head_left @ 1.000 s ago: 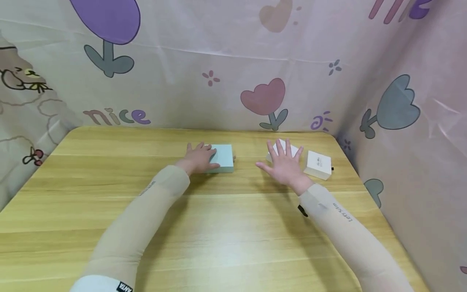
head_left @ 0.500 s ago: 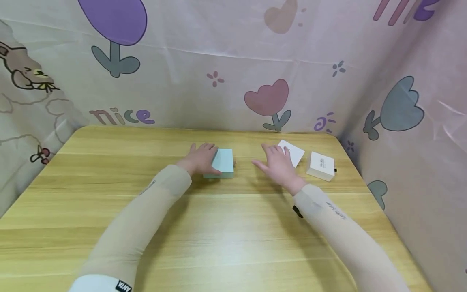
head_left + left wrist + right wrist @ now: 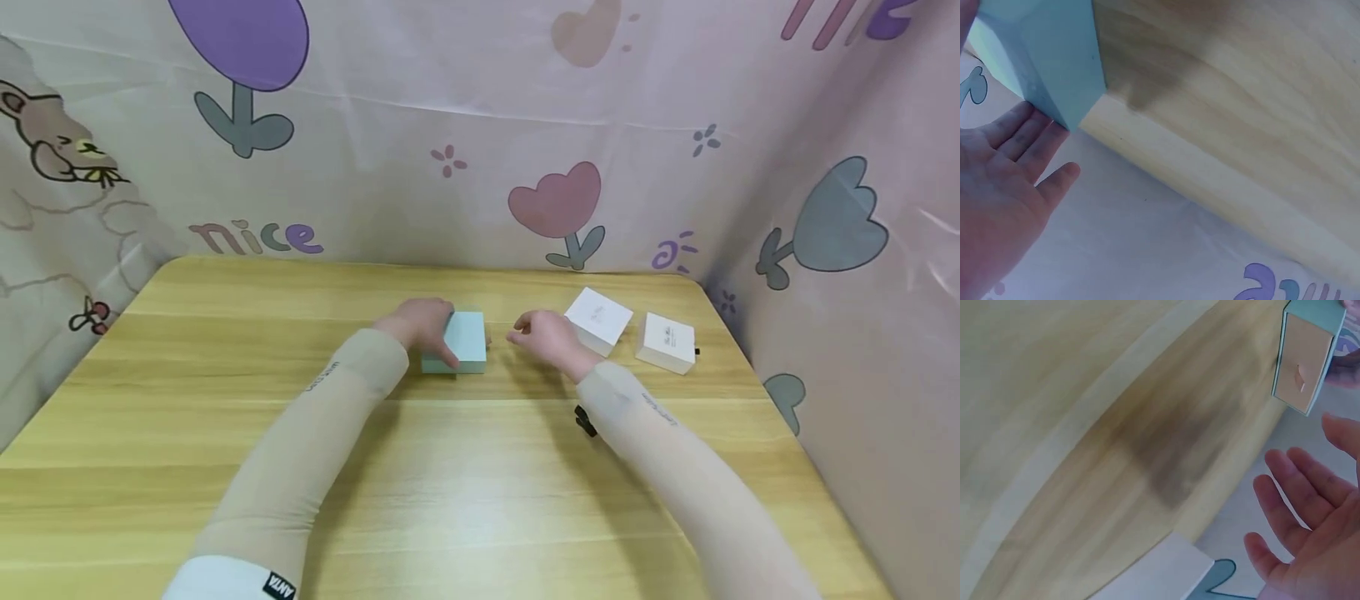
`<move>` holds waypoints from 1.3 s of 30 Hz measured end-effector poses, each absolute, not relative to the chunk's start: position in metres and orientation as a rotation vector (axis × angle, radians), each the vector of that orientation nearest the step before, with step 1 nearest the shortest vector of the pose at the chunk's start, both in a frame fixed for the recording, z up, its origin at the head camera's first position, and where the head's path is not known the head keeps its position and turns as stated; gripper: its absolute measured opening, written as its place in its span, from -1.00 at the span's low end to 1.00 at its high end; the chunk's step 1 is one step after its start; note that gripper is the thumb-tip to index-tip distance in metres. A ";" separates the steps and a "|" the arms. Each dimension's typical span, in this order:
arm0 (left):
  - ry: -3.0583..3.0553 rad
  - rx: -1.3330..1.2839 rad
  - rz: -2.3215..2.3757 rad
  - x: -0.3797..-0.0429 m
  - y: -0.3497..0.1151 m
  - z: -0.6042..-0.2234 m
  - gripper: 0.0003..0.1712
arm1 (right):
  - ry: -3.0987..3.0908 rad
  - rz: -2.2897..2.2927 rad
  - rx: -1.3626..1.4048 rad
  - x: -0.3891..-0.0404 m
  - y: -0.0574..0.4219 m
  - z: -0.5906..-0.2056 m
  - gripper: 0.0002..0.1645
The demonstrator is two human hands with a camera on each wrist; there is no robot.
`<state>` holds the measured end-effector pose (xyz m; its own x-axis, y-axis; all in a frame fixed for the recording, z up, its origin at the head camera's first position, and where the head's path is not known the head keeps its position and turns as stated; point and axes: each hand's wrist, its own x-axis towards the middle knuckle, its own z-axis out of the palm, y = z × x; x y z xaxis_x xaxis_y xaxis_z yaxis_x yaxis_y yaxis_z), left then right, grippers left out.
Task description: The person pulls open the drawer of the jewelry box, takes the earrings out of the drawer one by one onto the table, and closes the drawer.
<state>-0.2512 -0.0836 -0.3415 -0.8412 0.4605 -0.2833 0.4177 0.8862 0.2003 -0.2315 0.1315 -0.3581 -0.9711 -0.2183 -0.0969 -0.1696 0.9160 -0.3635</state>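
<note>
A mint-green drawer box (image 3: 467, 340) lies on the wooden table, its pink drawer front (image 3: 1305, 359) with a small ribbon tab (image 3: 1299, 378) facing right. My left hand (image 3: 422, 323) grips the box from its left, thumb along the near side and the other fingers at the far side. In the left wrist view, fingertips meet the box (image 3: 1060, 69) at its edge. Just right of the tab hovers my right hand (image 3: 551, 337), fingers loosely bent with nothing between them. The right wrist view shows that hand (image 3: 1310, 512) apart from the drawer front.
Two white boxes stand at the right: one (image 3: 597, 317) just behind my right hand, another (image 3: 667, 340) farther right with a black tab (image 3: 697, 352). A printed cloth (image 3: 390, 150) hangs behind the table's far edge and along its sides.
My right hand has moved left from over the white box toward the ribbon tab, its spread fingers now bent. My left hand has closed around the mint box, which sits slightly nearer.
</note>
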 end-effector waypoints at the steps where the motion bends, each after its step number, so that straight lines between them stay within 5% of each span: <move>1: 2.731 0.653 0.173 -0.251 -0.082 -0.341 0.00 | 2.923 -0.552 -0.296 -0.233 0.130 -0.359 -0.56; 4: 2.729 0.648 0.138 -0.250 -0.079 -0.338 -0.05 | 2.874 -0.577 -0.290 -0.237 0.125 -0.362 -0.57; 15: 2.660 0.504 0.070 -0.247 -0.072 -0.328 0.24 | 2.773 -0.683 -0.345 -0.244 0.102 -0.367 -0.70; 39: 2.660 0.523 -0.025 -0.242 -0.064 -0.326 0.18 | 2.824 -0.586 -0.401 -0.242 0.084 -0.375 -0.75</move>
